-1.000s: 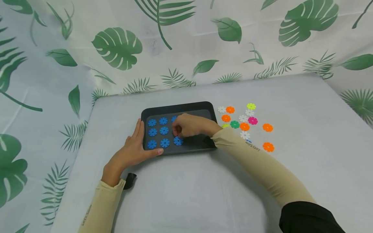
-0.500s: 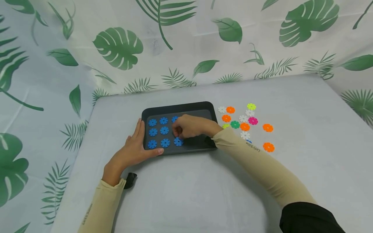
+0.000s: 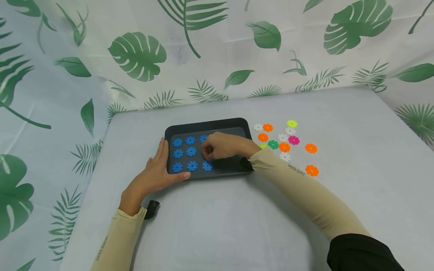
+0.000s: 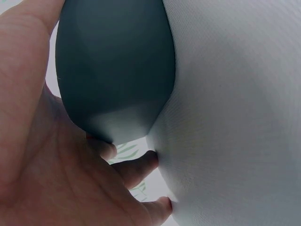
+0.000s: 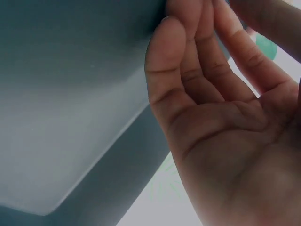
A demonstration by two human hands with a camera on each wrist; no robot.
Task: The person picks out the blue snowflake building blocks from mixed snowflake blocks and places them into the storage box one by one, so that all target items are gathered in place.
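Observation:
A dark baking tray (image 3: 234, 170) lies on the table, with blue notched discs (image 3: 191, 165) in rows on its left half. My left hand (image 3: 152, 171) rests at its front left corner, fingers straight along the left side and thumb along the front rim. In the left wrist view, fingertips (image 4: 141, 169) touch the tabletop beside the tray wall (image 4: 117, 70). My right hand (image 3: 220, 146) is over the tray's middle, fingers curled down beside the third column's front disc (image 3: 207, 165). The right fingertips are mostly hidden, and anything between them cannot be seen.
Right of the tray lie loose notched discs: several orange (image 3: 311, 148) and white (image 3: 283, 137), a green one (image 3: 272, 144), a pink one (image 3: 294, 140) and yellow ones (image 3: 292, 123). A leaf-patterned sheet (image 3: 203, 49) hangs behind the grey table (image 3: 217, 226).
My right hand has shifted very slightly to the right, low over the tray. Its sleeve now covers a blue piece seen among the loose discs before. My left hand has kept its place.

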